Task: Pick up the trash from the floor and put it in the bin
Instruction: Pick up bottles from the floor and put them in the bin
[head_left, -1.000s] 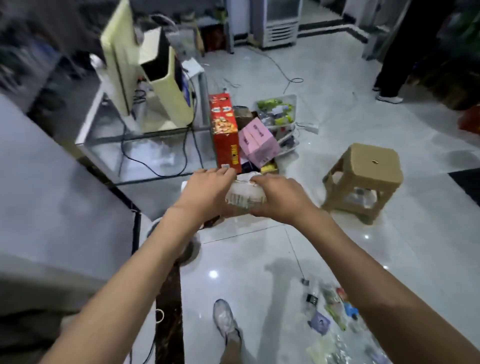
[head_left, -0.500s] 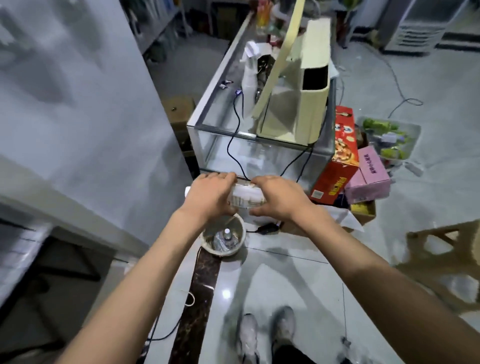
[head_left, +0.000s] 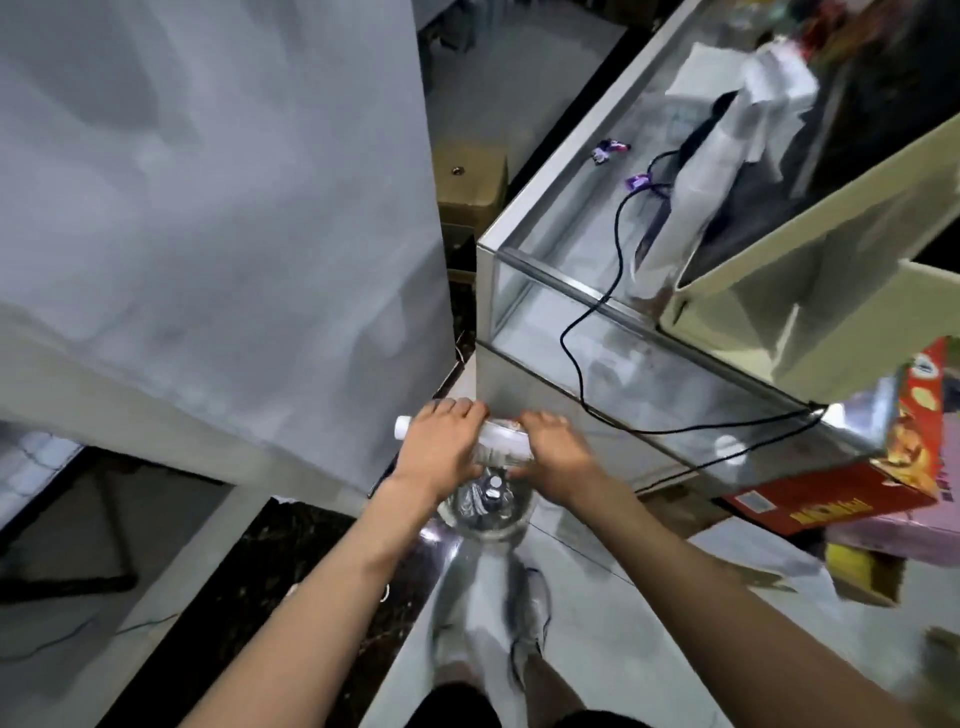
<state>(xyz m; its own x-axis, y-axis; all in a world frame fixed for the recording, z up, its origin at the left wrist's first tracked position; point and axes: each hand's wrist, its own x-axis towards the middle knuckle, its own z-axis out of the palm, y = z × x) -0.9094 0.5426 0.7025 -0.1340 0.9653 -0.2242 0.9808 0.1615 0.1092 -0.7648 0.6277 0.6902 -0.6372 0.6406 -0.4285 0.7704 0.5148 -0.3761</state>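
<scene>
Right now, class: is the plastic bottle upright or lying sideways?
Sideways. The plastic bottle lies level between left hand and right hand, white cap pointing left, above the bin.

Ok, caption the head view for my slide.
Both hands, left hand and right hand, hold a plastic bottle above the bin.

Hands hide most of the bottle (head_left: 501, 444).

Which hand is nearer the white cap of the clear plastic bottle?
Left. The left hand grips the bottle right beside the white cap; the right hand holds the opposite end.
</scene>
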